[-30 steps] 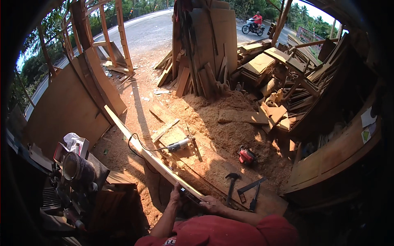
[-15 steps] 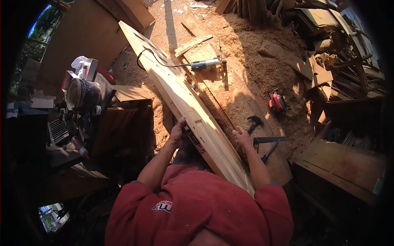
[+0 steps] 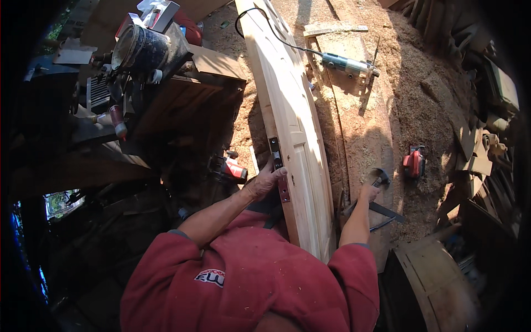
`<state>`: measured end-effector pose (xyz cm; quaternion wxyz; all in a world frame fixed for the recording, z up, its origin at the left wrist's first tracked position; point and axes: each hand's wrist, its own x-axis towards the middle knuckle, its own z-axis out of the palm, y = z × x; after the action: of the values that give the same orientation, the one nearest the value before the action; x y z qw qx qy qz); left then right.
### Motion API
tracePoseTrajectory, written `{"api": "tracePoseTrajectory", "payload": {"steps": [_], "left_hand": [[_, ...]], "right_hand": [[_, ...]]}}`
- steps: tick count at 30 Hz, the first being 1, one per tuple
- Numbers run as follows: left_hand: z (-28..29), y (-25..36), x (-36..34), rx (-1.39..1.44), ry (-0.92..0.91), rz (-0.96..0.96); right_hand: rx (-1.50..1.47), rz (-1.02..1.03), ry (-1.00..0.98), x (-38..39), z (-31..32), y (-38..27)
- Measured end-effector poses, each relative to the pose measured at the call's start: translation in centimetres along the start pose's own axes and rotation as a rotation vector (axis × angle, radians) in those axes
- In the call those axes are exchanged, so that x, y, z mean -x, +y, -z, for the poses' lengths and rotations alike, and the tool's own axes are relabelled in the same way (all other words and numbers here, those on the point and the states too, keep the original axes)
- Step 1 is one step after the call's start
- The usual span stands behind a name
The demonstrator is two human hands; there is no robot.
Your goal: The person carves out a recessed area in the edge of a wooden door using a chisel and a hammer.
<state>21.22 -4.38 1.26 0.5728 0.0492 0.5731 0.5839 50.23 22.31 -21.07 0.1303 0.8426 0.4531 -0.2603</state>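
A pale wooden panel door (image 3: 298, 116) stands on its long edge in front of me, running away from my body. Set into its upper edge is a mortise lock (image 3: 275, 154) with a dark faceplate. My left hand (image 3: 266, 180) grips the door edge at the lock, thumb over the plate. Out to the right, my right hand (image 3: 369, 192) is closed around a claw hammer (image 3: 381, 178) just below its head. The hammer lies over the sawdust-covered board; most of its handle is hidden by my hand and forearm.
A grey-green corded power tool (image 3: 345, 64) lies on a plank beyond the door. Farther right sits a red power tool (image 3: 414, 162). Dark flat tools (image 3: 387, 212) lie beside my right forearm. At left are a cluttered bench with a bucket (image 3: 138, 48) and another red tool (image 3: 235, 169).
My right hand has left the door's right side and taken hold of the hammer. My left hand has shifted onto the lock faceplate. The view has turned to the right.
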Motion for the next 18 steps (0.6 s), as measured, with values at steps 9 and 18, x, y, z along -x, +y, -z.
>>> {"api": "tracePoseTrajectory", "payload": {"steps": [9,18], "left_hand": [[-2.1,-0.4,-1.6,-0.12,0.056,-0.177],[-6.9,0.4,-3.9,0.094,0.035,-0.463]], "right_hand": [[-0.376,0.774,-0.371,17.6,13.3,-4.6],[0.006,1.653,-0.161,31.1,19.8,-10.8]]}}
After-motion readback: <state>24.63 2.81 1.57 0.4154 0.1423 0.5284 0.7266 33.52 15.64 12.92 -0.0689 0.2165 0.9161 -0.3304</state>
